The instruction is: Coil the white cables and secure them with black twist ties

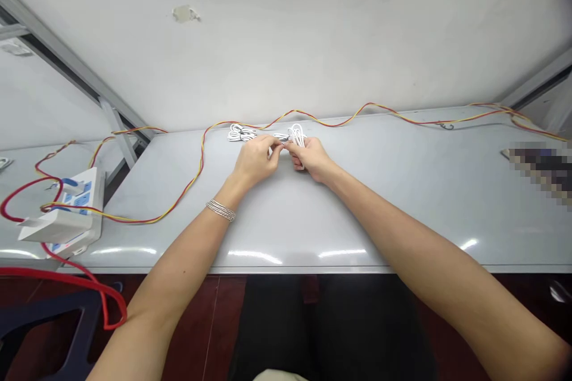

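A coil of white cable [297, 134] is gripped in my right hand [315, 159], its loops standing up above the fingers. My left hand [257, 159] meets it at the fingertips, with thumb and forefinger pinched together beside the coil. Whatever lies between those fingertips is too small to make out. Behind my left hand, another bundle of white cable [241, 133] rests on the table, bound with a dark tie. More white cable shows between the two hands, partly hidden by them.
Twisted red and yellow wires [202, 161] run along the back of the grey table [286, 226]. At left stands a white power strip [92, 196] with plugs and a thick red cable [58, 274]. A blurred-out object [545, 169] lies at right. A white wall [286, 41] closes the back.
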### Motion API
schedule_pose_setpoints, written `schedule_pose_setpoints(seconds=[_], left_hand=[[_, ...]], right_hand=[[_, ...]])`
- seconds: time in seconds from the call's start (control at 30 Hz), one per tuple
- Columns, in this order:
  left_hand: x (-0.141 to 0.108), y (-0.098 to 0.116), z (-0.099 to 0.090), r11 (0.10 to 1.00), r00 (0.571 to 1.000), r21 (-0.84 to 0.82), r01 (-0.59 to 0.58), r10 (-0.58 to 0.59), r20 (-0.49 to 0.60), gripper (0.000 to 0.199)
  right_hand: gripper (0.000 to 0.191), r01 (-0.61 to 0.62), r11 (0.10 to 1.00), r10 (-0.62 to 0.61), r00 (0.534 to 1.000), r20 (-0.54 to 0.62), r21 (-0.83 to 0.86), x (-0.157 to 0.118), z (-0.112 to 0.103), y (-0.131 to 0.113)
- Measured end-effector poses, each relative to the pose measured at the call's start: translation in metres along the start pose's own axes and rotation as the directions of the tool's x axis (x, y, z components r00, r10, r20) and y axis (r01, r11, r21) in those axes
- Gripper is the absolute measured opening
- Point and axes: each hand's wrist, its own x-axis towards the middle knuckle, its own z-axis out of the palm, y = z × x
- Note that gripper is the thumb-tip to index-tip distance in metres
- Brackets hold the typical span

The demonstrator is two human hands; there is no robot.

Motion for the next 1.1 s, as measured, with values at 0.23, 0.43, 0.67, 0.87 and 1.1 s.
schedule_pose_setpoints(seconds=[0.23, 0.43, 0.67, 0.87, 1.1], left_hand=[[0.0, 0.007, -0.003, 0.994, 0.996, 0.113, 0.004, -0.014, 0.083, 0.016], [0.002, 0.009, -0.003, 0.995, 0.995, -0.046, 0.091, -0.088, 0.054, 0.016], [0.005, 0.003, 0.004, 0.739, 0.909, -0.53, 0.417, -0.356, 0.218, 0.019], [0.007, 0.002, -0.002, 0.32, 0.758, -0.698, 0.64, -0.407, 0.509, 0.019], [0.004, -0.002, 0.01, 0.595, 0.854, -0.621, 0.51, -0.437, 0.283, 0.019]], right_hand=[[0.019, 0.171, 0.98, -0.174, 0.984, -0.023, -0.105, 0.007, 0.001, 0.017], [0.015, 0.31, 0.921, -0.335, 0.94, -0.07, -0.237, 0.007, 0.005, 0.022], [0.014, 0.447, 0.769, -0.497, 0.868, 0.013, -0.457, 0.007, 0.0, 0.021], [0.011, 0.479, 0.724, -0.526, 0.849, 0.053, -0.497, 0.007, -0.005, 0.021], [0.016, 0.412, 0.817, -0.46, 0.888, -0.023, -0.404, 0.013, -0.005, 0.021]])
